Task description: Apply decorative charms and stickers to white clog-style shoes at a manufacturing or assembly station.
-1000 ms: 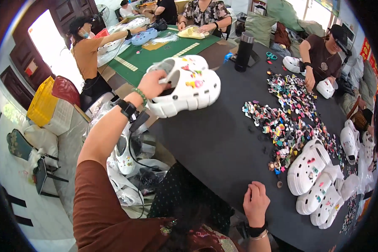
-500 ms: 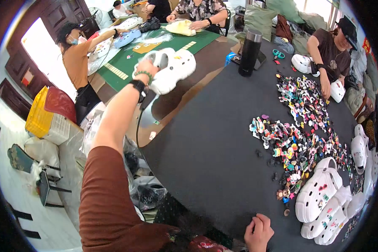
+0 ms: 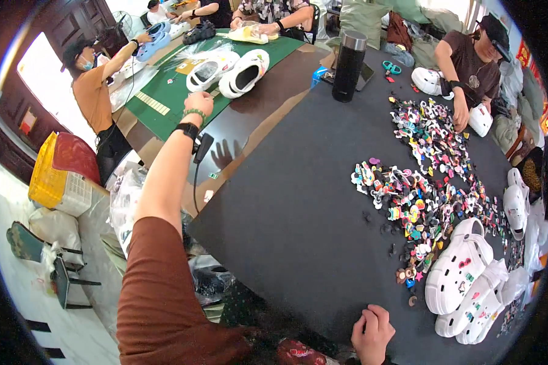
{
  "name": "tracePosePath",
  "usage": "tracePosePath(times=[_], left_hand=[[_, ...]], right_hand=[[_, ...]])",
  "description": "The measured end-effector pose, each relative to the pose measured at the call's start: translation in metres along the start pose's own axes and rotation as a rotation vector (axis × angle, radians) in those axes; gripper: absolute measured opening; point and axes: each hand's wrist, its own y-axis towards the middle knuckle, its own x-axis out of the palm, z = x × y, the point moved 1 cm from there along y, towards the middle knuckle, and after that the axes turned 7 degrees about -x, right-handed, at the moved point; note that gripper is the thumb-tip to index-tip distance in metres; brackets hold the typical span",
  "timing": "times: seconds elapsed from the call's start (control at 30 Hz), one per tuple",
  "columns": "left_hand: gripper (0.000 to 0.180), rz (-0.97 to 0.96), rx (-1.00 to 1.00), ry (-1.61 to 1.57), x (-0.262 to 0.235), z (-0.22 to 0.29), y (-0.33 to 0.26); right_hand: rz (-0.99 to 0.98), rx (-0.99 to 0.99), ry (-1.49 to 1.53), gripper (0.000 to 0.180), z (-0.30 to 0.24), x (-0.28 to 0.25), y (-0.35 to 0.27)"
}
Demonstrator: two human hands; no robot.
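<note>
My left hand (image 3: pixel 199 106) is stretched over the far brown table, wearing a green bead bracelet and a black wristband. It is empty, just short of two white clogs, and its reflection in the tabletop shows spread fingers. The left clog (image 3: pixel 196 79) and the right clog (image 3: pixel 245 74) stand side by side on the green mat (image 3: pixel 164 125). My right hand (image 3: pixel 372 334) rests on the near edge of the black table with its fingers curled in and nothing visible in them.
Colourful shoe charms (image 3: pixel 417 201) lie heaped on the black table (image 3: pixel 286 201). Decorated white clogs (image 3: pixel 456 267) are stacked at right. A black bottle (image 3: pixel 349 67) stands at the back. A corded black device (image 3: pixel 204 146) lies below my left wrist. Co-workers sit or stand around both tables.
My left hand has let go of the white clogs, which now stand on the green mat, and has drawn back slightly. At far left, a co-worker has lifted a blue clog. My right hand stays put.
</note>
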Motion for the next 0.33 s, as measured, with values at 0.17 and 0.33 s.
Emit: tracePosePath(times=[0.17, 0.33], left_hand=[[0.035, -0.076, 0.199, -0.134, -0.056, -0.015, -0.078], [0.035, -0.156, 0.471, -0.267, -0.123, 0.010, -0.179]], right_hand=[[0.015, -0.022, -0.018, 0.019, 0.000, 0.012, -0.011], [0.095, -0.041, 0.013, 0.017, 0.011, 0.009, -0.020]])
